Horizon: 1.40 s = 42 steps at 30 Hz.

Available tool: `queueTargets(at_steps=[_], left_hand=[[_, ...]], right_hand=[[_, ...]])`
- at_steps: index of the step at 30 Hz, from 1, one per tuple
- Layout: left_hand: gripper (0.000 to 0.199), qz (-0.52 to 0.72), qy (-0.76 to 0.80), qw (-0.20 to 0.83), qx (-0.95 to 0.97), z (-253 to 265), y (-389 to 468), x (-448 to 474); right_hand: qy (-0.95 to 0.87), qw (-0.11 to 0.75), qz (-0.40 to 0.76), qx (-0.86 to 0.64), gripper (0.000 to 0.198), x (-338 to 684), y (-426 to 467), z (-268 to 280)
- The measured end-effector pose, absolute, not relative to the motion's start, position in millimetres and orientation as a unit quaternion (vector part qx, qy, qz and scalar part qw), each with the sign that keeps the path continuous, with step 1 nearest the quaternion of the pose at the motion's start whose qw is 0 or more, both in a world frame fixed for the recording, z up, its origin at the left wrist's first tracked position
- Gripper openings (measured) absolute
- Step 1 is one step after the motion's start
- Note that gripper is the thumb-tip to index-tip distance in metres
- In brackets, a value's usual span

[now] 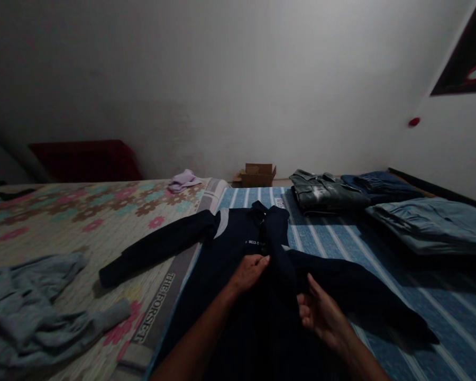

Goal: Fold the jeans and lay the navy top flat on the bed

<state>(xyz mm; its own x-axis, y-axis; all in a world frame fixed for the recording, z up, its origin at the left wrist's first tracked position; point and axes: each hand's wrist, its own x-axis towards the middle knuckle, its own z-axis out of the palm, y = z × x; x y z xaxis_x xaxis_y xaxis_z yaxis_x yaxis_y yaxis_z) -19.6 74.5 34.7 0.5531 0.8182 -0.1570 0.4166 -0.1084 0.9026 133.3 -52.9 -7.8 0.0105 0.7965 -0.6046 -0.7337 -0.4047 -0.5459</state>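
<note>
Both forearms reach up from the bottom edge over a dark navy long-sleeved jacket (pixel 238 296) spread front-up on the bed. On its chest, the left hand (pixel 249 272) lies knuckles-up with the fingers curled down on the cloth at the middle seam, pinching a fold of it as far as the dim light shows. Just to the right, the right hand (pixel 321 312) has its fingers bent round the near edge of the jacket's right sleeve, closed on that dark cloth. One sleeve is folded across the body toward the right; the other stretches flat to the left onto a floral-patterned bedsheet (pixel 83 211). Under the jacket's right half lies a blue striped sheet (pixel 440 312). A crumpled grey-blue garment (pixel 31 307) sits on the floral sheet at the left, well apart from the hands. Far right, folded denim pieces (pixel 381 203) rest in a row on the striped sheet. By the wall stand a small brown cardboard box (pixel 257 174) and, near it, a crumpled lilac cloth (pixel 184 180).
</note>
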Motion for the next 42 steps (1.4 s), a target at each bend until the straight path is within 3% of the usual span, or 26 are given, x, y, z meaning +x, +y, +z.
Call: queueTargets(at_steps=[6, 13, 16, 22, 28, 31, 34, 38, 42], left_hand=[[0.045, 0.18, 0.428, 0.463, 0.755, 29.4, 75.3, -17.4], [0.036, 0.106, 0.379, 0.366, 0.843, 39.1, 64.8, -1.7], [0.032, 0.057, 0.367, 0.304, 0.877, 45.4, 57.1, 6.1], [0.026, -0.022, 0.329, 0.185, 0.926, 47.0, 44.2, 7.0], [0.028, -0.017, 0.293, 0.123, 0.948, 36.4, 31.7, 10.1], [0.038, 0.026, 0.305, 0.085, 0.948, 23.7, 43.8, 22.5], [0.052, 0.013, 0.349, 0.058, 0.935, 6.0, 67.5, 32.1], [0.065, -0.03, 0.382, 0.059, 0.922, -15.9, 89.3, 31.0], [0.08, -0.004, 0.39, 0.079, 0.918, -24.2, 90.2, 27.1]], right_hand=[[-0.14, 0.651, 0.502, -0.552, 0.025, 161.6, -37.6, 1.8], [-0.218, 0.725, 0.165, -0.632, 0.031, 280.6, -5.8, 56.2], [-0.284, 0.615, 0.029, -0.735, 0.033, 322.2, 1.7, 44.7], [-0.261, 0.506, 0.044, -0.821, 0.031, 343.9, -15.9, -3.2], [-0.346, 0.417, 0.017, -0.84, 0.04, 282.7, -28.3, 11.9], [-0.549, 0.398, 0.088, -0.73, 0.046, 218.9, -5.1, 20.4], [-0.673, 0.274, 0.168, -0.666, 0.054, 172.6, 20.3, 8.5], [-0.685, 0.101, 0.153, -0.705, 0.078, 175.9, 23.0, -19.5], [-0.641, 0.047, 0.103, -0.759, 0.086, 215.2, 1.7, -32.9]])
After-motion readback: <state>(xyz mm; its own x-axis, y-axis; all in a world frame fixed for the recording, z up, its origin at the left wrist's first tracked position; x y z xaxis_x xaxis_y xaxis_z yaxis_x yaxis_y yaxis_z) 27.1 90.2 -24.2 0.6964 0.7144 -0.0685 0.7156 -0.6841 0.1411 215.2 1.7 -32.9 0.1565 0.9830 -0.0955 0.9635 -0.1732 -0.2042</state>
